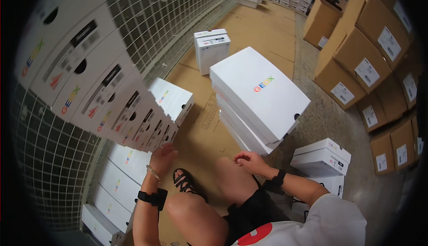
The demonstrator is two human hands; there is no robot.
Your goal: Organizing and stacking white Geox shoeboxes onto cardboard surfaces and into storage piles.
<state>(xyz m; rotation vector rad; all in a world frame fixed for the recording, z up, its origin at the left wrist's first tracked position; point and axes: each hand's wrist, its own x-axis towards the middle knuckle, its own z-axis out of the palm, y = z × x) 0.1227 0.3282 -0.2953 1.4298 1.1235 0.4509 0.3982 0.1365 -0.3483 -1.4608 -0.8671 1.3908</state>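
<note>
A tall column of white shoeboxes (96,85) rises on my left, its labelled ends with round finger holes facing me. Close against its lower boxes is my left hand (164,157), fingers partly stretched out and holding nothing that I can see. My right hand (250,161) hovers by my right knee with its fingers curled in and nothing visible in them. Just beyond that hand stands a shorter stack of white shoeboxes (261,94), slightly uneven at its sides. A single white shoebox (171,95) lies between the column and this stack.
More white shoeboxes (117,184) line the left side, under a wire mesh fence (147,18). An upright pair of shoeboxes (213,52) stands farther off. Several shoeboxes (321,159) sit at my right. Brown cartons (356,63) are piled along the right; flattened cardboard (263,27) covers the floor.
</note>
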